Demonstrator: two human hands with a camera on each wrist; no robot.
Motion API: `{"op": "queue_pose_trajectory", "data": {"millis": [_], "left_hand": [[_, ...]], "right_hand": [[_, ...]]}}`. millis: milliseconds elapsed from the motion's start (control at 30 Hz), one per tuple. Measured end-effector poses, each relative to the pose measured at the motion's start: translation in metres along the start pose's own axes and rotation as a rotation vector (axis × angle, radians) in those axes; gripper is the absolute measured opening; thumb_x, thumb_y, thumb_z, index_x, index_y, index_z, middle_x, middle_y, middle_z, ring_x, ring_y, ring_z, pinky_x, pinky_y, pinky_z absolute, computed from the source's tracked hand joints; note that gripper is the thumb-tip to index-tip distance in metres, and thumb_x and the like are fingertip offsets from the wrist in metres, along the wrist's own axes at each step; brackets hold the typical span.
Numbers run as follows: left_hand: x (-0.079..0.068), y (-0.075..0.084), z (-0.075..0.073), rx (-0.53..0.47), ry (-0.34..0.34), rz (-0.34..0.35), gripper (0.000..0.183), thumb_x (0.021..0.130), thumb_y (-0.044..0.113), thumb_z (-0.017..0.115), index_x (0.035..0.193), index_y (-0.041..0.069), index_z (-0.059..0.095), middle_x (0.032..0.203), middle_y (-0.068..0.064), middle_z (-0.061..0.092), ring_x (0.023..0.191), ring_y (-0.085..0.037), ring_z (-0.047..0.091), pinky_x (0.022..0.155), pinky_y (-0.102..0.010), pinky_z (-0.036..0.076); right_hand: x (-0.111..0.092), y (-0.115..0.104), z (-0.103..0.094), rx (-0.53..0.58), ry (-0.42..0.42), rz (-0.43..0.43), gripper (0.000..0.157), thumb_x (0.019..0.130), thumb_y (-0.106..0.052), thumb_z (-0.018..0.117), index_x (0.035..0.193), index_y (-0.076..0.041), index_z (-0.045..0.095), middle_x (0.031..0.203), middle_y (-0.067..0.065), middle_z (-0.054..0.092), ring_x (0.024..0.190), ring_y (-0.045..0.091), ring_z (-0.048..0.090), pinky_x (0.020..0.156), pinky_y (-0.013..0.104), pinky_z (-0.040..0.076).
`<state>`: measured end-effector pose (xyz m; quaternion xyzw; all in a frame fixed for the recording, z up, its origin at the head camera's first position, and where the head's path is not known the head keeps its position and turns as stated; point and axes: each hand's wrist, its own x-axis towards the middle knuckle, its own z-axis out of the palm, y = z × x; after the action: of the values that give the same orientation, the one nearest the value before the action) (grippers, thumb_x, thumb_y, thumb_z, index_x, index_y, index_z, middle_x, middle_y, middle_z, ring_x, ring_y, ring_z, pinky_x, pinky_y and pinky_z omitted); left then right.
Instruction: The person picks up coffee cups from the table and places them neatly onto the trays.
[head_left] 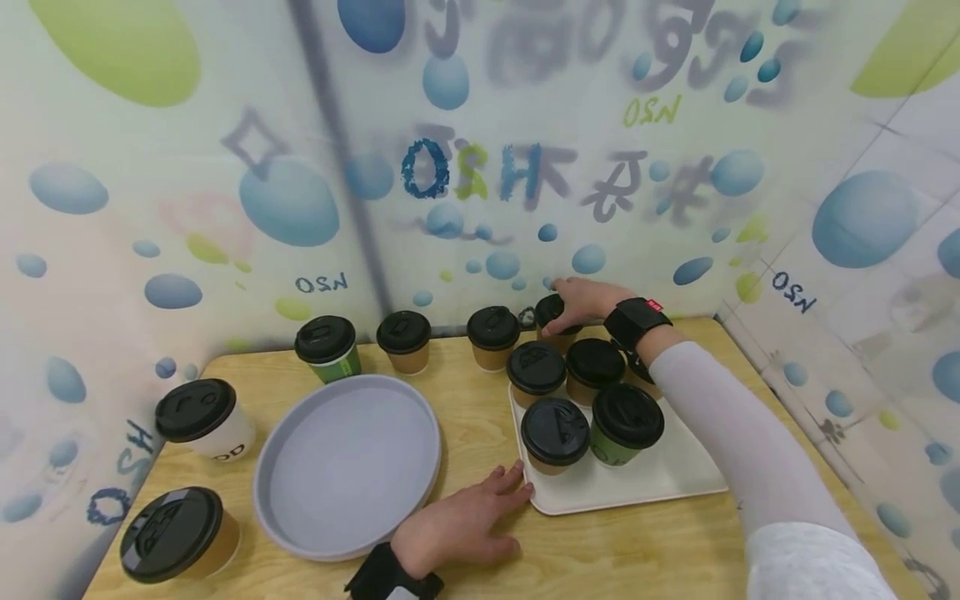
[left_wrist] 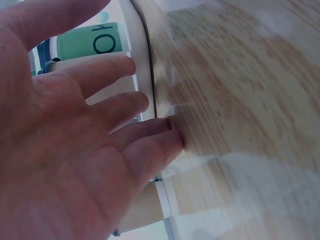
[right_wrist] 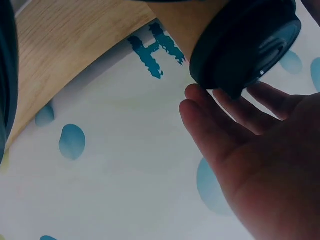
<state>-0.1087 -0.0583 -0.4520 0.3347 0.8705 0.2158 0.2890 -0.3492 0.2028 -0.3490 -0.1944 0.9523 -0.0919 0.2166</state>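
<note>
My right hand (head_left: 590,302) reaches to the back wall and holds a lidded paper cup (head_left: 548,310), thumb and fingers on either side of its black lid (right_wrist: 240,50). This cup stands behind a cream rectangular tray (head_left: 678,471). Several lidded paper cups are on the tray, among them a green cup (head_left: 626,421) and a brown cup (head_left: 555,435) at its front. My left hand (head_left: 465,518) lies low over the table with fingers spread, fingertips at the tray's left front corner. Nothing is in its palm (left_wrist: 75,150).
A round grey tray (head_left: 348,467) lies left of centre. Around it stand a white cup (head_left: 213,425), a large brown cup (head_left: 183,533), a green cup (head_left: 328,348) and a small brown cup (head_left: 405,342). Another brown cup (head_left: 492,337) stands near the patterned wall (head_left: 450,108).
</note>
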Motion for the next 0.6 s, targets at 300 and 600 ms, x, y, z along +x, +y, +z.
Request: {"op": "queue_pose_trajectory", "data": {"millis": [300, 600], "left_hand": [[-0.003, 0.003, -0.002, 0.008, 0.009, 0.008, 0.068, 0.096, 0.037, 0.071, 0.157, 0.022, 0.047, 0.170, -0.004, 0.026, 0.153, -0.031, 0.031, 0.118, -0.041, 0.037], [-0.004, 0.002, 0.000, 0.023, 0.013, 0.016, 0.068, 0.096, 0.037, 0.072, 0.157, 0.020, 0.047, 0.170, -0.006, 0.026, 0.152, -0.032, 0.033, 0.117, -0.040, 0.038]], "right_hand": [[0.007, -0.001, 0.007, -0.070, -0.018, 0.023, 0.104, 0.092, -0.050, 0.073, 0.161, 0.007, 0.019, 0.162, 0.032, 0.029, 0.148, 0.046, 0.032, 0.115, 0.060, 0.034], [-0.010, 0.004, -0.005, 0.093, 0.125, -0.074, 0.085, 0.093, -0.034, 0.070, 0.154, 0.008, 0.028, 0.144, 0.031, 0.040, 0.126, 0.044, 0.048, 0.102, 0.056, 0.045]]}}
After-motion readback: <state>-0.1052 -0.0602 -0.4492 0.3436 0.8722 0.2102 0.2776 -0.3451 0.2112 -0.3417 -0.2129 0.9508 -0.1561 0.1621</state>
